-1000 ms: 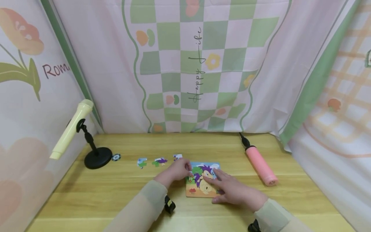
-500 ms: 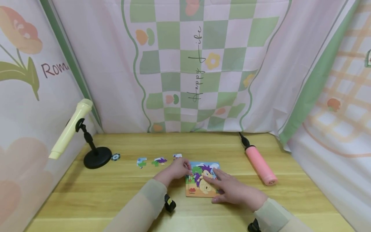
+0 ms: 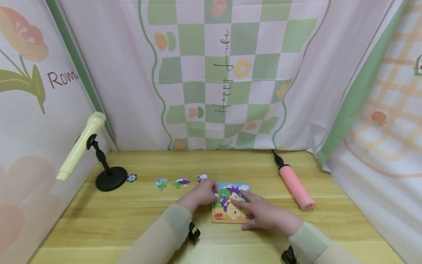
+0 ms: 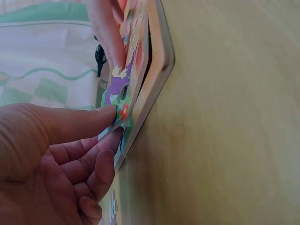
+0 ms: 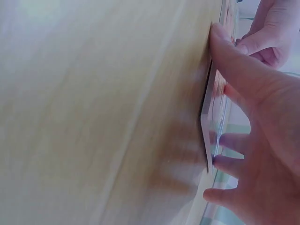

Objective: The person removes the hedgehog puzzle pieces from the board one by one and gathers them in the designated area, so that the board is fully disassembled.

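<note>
A square jigsaw puzzle (image 3: 229, 220) with a purple-haired cartoon figure lies flat on the wooden table. My left hand (image 3: 202, 192) is at its left side, thumb and index finger pinching the edge of a puzzle piece (image 4: 123, 111) with a red flower. In the left wrist view that edge is raised off the backing board (image 4: 161, 61), with a dark gap beneath. My right hand (image 3: 263, 213) rests over the puzzle's right part, fingers spread, thumb at the near edge. Three loose puzzle pieces, one green and blue (image 3: 161, 184), one purple (image 3: 182, 183) and one partly hidden (image 3: 202, 177), lie left of the board.
A cream microphone (image 3: 82, 145) on a black stand (image 3: 111, 179) is at the left, with a round chip (image 3: 132, 178) beside its base. To the right lies a pink hand pump (image 3: 296, 187). A patterned curtain (image 3: 217, 73) hangs behind the table.
A seam has appeared along the puzzle's lower left, where the pieces by my left hand have lifted a little. My right hand has stayed almost still.
</note>
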Tool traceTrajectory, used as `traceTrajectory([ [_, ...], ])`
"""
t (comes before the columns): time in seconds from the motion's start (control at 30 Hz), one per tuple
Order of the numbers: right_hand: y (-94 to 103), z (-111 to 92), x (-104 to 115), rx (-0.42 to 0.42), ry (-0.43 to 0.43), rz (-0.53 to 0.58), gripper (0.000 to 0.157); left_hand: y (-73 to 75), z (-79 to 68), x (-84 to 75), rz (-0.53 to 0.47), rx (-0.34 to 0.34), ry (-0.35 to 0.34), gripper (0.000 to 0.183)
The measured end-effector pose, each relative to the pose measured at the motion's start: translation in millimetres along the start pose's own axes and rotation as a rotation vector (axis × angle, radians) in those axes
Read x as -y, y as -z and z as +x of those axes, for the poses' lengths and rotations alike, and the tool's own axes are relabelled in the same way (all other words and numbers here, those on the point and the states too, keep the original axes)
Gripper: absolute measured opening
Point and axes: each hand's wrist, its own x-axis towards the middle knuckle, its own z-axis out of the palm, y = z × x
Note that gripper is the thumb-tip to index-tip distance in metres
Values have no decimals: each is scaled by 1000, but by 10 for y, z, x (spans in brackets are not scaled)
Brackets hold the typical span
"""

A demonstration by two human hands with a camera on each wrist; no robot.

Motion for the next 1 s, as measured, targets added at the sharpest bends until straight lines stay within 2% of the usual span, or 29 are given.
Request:
traceTrajectory([
  [0.1,4,-9,48,-19,-7,-22,81,2,5,-5,11,3,-2,22],
  [0.27,-75,-71,257,-71,37,-82,78,3,4,-5,28,3,-19,23],
  [0.4,-212,-90,403,-45,79,-77,77,6,2,-10,51,0,-13,22],
  [0.53,-287,-100,478,-21,61,-58,77,9,-4,-28,45,3,1,22],
  [0.7,-287,-118,537,-12,32,-52,79,2,22,-20,-2,10,2,22],
  [0.83,-287,-126,556,-14,30,-65,80,34,34,-5,-86,-10,-26,17],
  [1.0,-294,-116,551,-10,35,-73,79,248,-29,-28,-182,-77,-42,10],
])
